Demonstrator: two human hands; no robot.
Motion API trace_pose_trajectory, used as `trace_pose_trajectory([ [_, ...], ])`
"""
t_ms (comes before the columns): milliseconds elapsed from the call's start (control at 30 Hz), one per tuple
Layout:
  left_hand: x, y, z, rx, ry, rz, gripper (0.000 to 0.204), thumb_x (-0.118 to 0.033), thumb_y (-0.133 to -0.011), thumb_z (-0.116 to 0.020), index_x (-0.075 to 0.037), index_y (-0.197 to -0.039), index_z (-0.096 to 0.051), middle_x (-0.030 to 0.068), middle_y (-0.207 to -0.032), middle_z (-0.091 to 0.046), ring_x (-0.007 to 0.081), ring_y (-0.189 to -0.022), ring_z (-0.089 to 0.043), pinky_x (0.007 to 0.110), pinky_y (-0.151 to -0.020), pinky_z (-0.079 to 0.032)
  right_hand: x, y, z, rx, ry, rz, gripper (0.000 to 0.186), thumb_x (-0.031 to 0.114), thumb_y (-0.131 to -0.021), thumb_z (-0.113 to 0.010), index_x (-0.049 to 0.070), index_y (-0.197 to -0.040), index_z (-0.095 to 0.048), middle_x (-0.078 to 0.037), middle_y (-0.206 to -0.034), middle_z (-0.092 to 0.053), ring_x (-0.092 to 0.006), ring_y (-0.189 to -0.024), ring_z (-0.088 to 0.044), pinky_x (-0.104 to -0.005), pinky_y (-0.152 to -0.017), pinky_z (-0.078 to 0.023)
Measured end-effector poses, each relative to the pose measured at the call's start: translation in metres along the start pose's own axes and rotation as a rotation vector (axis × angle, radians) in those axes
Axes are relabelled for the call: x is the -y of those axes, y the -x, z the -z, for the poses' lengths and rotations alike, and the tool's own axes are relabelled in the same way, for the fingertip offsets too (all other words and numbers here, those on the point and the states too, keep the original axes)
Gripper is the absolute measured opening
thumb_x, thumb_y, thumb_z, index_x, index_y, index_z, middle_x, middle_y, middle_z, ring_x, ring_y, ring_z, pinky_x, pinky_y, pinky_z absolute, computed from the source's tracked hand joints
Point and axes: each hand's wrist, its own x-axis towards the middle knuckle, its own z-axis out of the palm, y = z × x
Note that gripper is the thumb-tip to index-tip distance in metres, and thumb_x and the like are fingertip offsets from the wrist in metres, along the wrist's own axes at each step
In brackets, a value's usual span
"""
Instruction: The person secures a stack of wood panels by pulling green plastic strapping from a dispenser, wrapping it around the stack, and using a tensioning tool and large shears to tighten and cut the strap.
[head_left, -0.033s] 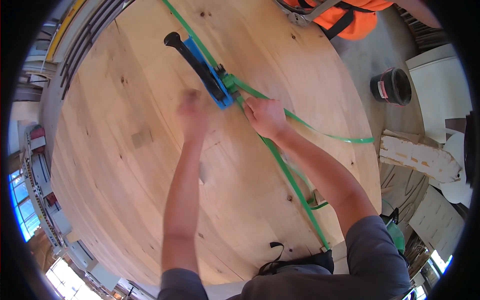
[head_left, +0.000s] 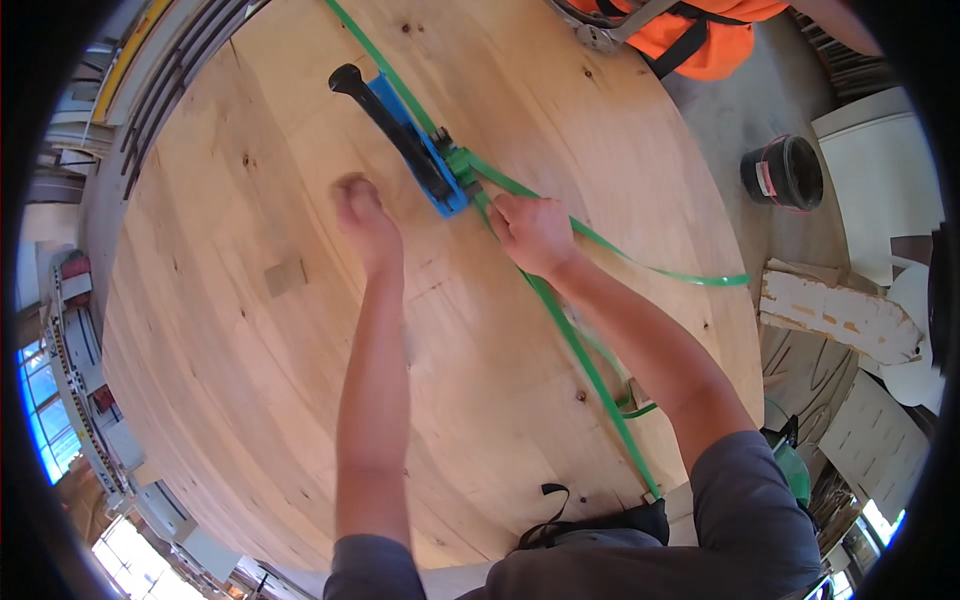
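A blue strapping tensioner [head_left: 408, 132] with a long black handle lies on a big wooden panel [head_left: 220, 350]. A green strap [head_left: 596, 378] runs through it and across the panel; its loose end curls off to the right. At the tool's near end my right hand [head_left: 535, 235] is closed, its fingers pinching the green strap. My left hand [head_left: 370, 225] hovers just left of the tool, apart from it. Its fingers look curled, but motion blurs their tips, and no object shows in it.
An orange garment with black straps [head_left: 710, 45] is at the far right edge. A black bucket [head_left: 785, 172] stands on the floor to the right, near white boards [head_left: 880, 170]. Dark bars [head_left: 180, 85] lie along the far left. A black strap [head_left: 550, 510] hangs by my waist.
My left hand has moved slightly left, away from the tensioner. My right hand, the tool and the green strap have stayed in place.
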Motion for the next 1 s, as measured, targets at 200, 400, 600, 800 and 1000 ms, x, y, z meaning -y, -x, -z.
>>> trace_pose_trajectory([
  [200,-0.032,-0.022,-0.056,-0.498,0.992,0.378,0.039,-0.037,-0.098,-0.042,-0.003,-0.111,-0.055,0.006,-0.099,-0.052,0.0148,-0.081,-0.047,0.03,-0.071,-0.044,-0.002,-0.003,0.0,0.085,-0.001,0.025,0.018,0.019,-0.085,-0.058,0.009,-0.071,-0.054,-0.014,-0.065,-0.06,-0.0368,-0.06,-0.059,-0.048,-0.053,-0.046],
  [400,-0.053,-0.025,-0.058,-0.566,1.245,0.455,0.039,-0.039,-0.101,-0.036,-0.005,-0.114,-0.049,0.0028,-0.097,-0.045,0.0131,-0.08,-0.044,0.028,-0.077,-0.043,-0.003,0.001,-0.005,0.026,0.016,0.006,0.013,0.015,-0.082,-0.059,0.009,-0.072,-0.054,-0.011,-0.066,-0.061,-0.0344,-0.059,-0.06,-0.0456,-0.052,-0.047],
  [600,-0.04,-0.021,-0.064,-0.543,0.915,0.366,0.041,-0.038,-0.102,-0.035,-0.002,-0.112,-0.05,0.0056,-0.097,-0.046,0.0161,-0.084,-0.045,0.03,-0.079,-0.043,0.003,-0.002,-0.002,-0.02,-0.045,0.023,0.012,0.013,-0.08,-0.06,0.008,-0.071,-0.053,-0.01,-0.065,-0.061,-0.0338,-0.056,-0.059,-0.0442,-0.049,-0.046],
  [800,-0.048,-0.021,-0.062,-0.608,0.849,0.455,0.043,-0.038,-0.102,-0.036,0.001,-0.113,-0.05,0.0103,-0.101,-0.049,0.0193,-0.088,-0.047,0.034,-0.083,-0.042,0.004,-0.002,-0.003,0.023,0.021,0.004,0.013,0.013,-0.08,-0.059,0.008,-0.071,-0.052,-0.012,-0.065,-0.061,-0.0341,-0.055,-0.059,-0.0458,-0.05,-0.047],
  [1000,-0.05,-0.023,-0.06,-0.468,0.863,0.391,0.034,-0.028,-0.102,-0.038,0.002,-0.117,-0.046,0.0113,-0.109,-0.05,0.0214,-0.099,-0.05,0.033,-0.092,-0.04,0.006,-0.016,0.011,0.143,0.074,-0.005,0.021,0.024,-0.085,-0.06,0.006,-0.074,-0.057,-0.014,-0.067,-0.062,-0.0356,-0.059,-0.061,-0.0469,-0.055,-0.048],
])
